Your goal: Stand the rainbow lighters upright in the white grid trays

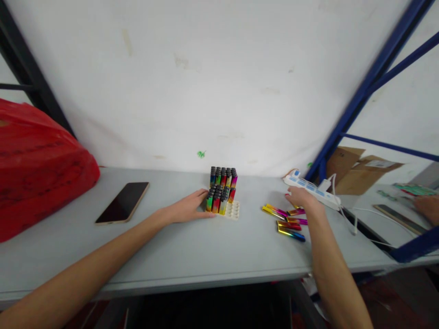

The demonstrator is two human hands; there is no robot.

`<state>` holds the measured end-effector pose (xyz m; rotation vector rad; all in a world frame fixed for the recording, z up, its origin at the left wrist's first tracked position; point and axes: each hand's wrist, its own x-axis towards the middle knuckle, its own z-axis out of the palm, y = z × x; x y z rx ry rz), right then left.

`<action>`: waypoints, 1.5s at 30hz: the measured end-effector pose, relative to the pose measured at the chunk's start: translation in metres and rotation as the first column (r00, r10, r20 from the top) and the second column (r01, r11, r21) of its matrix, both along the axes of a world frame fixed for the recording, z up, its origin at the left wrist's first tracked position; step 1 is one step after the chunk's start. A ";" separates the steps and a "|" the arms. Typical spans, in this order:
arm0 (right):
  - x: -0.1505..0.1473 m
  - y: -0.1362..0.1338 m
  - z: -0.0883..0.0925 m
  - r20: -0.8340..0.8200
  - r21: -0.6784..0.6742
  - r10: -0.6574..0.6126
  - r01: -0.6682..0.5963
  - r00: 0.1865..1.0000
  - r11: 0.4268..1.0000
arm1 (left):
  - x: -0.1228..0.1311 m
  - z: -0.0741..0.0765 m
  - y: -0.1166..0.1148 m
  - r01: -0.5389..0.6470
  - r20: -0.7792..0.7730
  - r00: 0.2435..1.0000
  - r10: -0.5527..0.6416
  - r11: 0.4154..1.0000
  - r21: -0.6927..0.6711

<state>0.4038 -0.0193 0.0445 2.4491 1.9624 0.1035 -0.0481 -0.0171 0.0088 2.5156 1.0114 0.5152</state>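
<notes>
My left hand (190, 208) lies against the left side of a block of lighters (216, 200), its thumb along the front and its fingers behind, holding the white tray (233, 210) they stand in. These lighters are upright, black-topped, in shiny green, red and yellow. Bare holes show at the tray's right end. Directly behind stands a second group of upright lighters (223, 176). My right hand (301, 197) is closed just above and behind a loose pile of slim, shiny multicoloured pieces (290, 225) lying flat. Something small and red shows at its fingertips; what it holds is unclear.
A phone (122, 203) lies at left, near a bulging red bag (41, 169). Behind my right hand is a white power strip (312, 189) with cables. Blue frame bars (356, 107) rise at right; beyond them are a cardboard box (360, 171) and another person's hand (427, 208).
</notes>
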 end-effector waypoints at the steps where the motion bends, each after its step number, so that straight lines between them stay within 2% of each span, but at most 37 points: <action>1: 0.000 0.000 -0.001 -0.002 -0.030 0.009 -0.009 1.000 1.000 | 0.000 0.000 0.000 0.000 0.004 1.000 0.000 1.000 0.001; 4: -0.017 0.004 -0.005 -0.019 -0.066 0.046 -0.047 0.999 0.997 | 0.001 0.003 -0.001 0.005 0.005 1.000 -0.005 1.000 0.004; 10: -0.070 0.010 -0.010 -0.079 -0.041 0.283 -0.287 0.956 0.957 | 0.001 0.003 -0.002 0.004 -0.012 1.000 -0.004 1.000 0.010; 12: -0.081 0.008 -0.010 -0.138 0.044 0.377 -0.374 0.916 0.926 | 0.000 0.002 -0.002 -0.001 -0.001 1.000 0.001 1.000 0.020; 14: -0.089 0.004 -0.010 -0.279 0.189 0.452 -0.413 0.847 0.891 | 0.000 0.000 -0.001 -0.002 0.007 1.000 0.002 1.000 0.028; 16: -0.097 -0.001 -0.008 -0.518 0.294 0.488 -0.389 0.702 0.873 | 0.000 -0.001 0.000 -0.001 0.004 1.000 0.001 1.000 0.025; 18: -0.107 -0.006 -0.006 -0.758 0.319 0.463 -0.357 0.460 0.878 | 0.000 -0.001 0.000 0.004 0.001 1.000 -0.004 1.000 0.018; 20: -0.118 -0.011 -0.003 -0.889 0.307 0.398 -0.351 0.225 0.885 | 0.000 -0.002 0.001 0.013 0.003 1.000 -0.013 1.000 0.014; 21: -0.124 -0.013 -0.002 -0.916 0.300 0.370 -0.349 0.154 0.888 | 0.000 -0.002 0.001 0.014 0.005 1.000 -0.014 1.000 0.015; 22: -0.130 -0.015 0.000 -0.929 0.293 0.351 -0.349 0.116 0.890 | 0.000 -0.002 0.001 0.013 0.007 1.000 -0.013 1.000 0.017; 25: -0.144 -0.018 0.000 -0.939 0.283 0.333 -0.356 0.087 0.890 | 0.000 -0.003 0.001 0.015 0.022 1.000 -0.015 1.000 0.023; 29: -0.156 -0.017 -0.008 -0.959 0.253 0.280 -0.320 0.041 0.913 | 0.000 -0.003 0.001 0.028 0.049 0.998 -0.029 0.999 0.023; 32: -0.162 -0.017 -0.015 -0.974 0.188 0.215 -0.284 0.068 0.940 | 0.000 -0.002 0.001 0.028 0.051 0.998 -0.028 0.999 0.016; 36: -0.165 -0.019 -0.016 -0.980 0.105 0.155 -0.332 0.127 0.937 | 0.001 0.000 0.001 0.024 0.036 0.999 -0.024 1.000 0.016; 41: -0.162 -0.015 -0.018 -0.971 0.119 0.188 -0.378 0.151 0.918 | 0.001 0.001 -0.001 0.011 0.015 1.000 -0.011 1.000 0.005; 45: -0.158 -0.012 -0.016 -0.962 0.192 0.255 -0.418 0.099 0.888 | 0.001 0.001 -0.002 0.025 0.035 0.999 -0.026 1.000 0.007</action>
